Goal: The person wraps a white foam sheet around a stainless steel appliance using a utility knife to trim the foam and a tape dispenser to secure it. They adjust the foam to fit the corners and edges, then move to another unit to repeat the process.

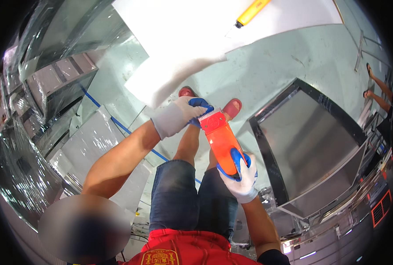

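In front of my knees I hold an orange hair clipper (224,145) with a red head and a pale toothed edge. Its head points up and left. My right hand (239,179), in a white and blue glove, wraps its lower end. At the toothed end is my left hand (179,115), gloved the same way, with its fingers curled against the teeth; the fingertips are partly hidden.
A large white board (179,39) lies ahead, with a yellow-handled tool with a thin tip (251,12) on it. To the right stands a dark-framed metal cabinet (311,137). Plastic-wrapped units (24,163) crowd the left. Another person's legs (379,88) show at far right.
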`<state>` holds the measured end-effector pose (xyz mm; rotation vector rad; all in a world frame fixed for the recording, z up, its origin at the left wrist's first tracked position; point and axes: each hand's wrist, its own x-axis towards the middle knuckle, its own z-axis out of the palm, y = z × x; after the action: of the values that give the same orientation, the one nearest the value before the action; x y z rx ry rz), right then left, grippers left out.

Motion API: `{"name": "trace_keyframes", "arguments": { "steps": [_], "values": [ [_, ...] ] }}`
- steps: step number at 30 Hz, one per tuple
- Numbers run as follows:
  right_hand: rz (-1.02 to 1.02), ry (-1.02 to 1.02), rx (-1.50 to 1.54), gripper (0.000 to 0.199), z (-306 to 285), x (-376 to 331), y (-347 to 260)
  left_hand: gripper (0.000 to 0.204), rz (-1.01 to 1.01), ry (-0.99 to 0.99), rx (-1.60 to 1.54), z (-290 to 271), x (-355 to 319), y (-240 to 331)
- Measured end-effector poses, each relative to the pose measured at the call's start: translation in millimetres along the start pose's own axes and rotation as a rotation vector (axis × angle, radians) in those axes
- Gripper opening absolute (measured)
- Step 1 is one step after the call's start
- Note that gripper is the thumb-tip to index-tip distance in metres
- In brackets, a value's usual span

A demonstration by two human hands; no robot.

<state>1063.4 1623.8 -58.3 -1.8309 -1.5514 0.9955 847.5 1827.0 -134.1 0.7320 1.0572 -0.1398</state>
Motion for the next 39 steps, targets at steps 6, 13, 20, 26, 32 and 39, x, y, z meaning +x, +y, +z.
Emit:
{"name": "trace_keyframes", "arguments": {
  "steps": [6,13,20,26,32,39],
  "values": [
    [-0.040,-0.028,-0.002,0.084,7,26,-18,0.028,0.346,0.378,0.268,-65,-13,51],
    [0.077,-0.027,-0.074,0.086,1,10,-1,0.033,0.673,1.174,0.832,-246,53,163],
    [0.145,-0.042,-0.077,0.080,35,20,36,0.065,0.594,1.586,1.207,-227,91,135],
    [0.171,-0.019,-0.036,0.076,61,36,60,0.084,0.769,1.169,1.657,-172,105,99],
    [0.144,-0.066,-0.037,0.076,34,-26,65,0.085,0.884,1.140,1.646,-188,112,89],
    [0.238,-0.103,-0.074,0.071,27,-42,104,0.080,0.859,1.148,1.688,-184,109,96]
  ]
}}
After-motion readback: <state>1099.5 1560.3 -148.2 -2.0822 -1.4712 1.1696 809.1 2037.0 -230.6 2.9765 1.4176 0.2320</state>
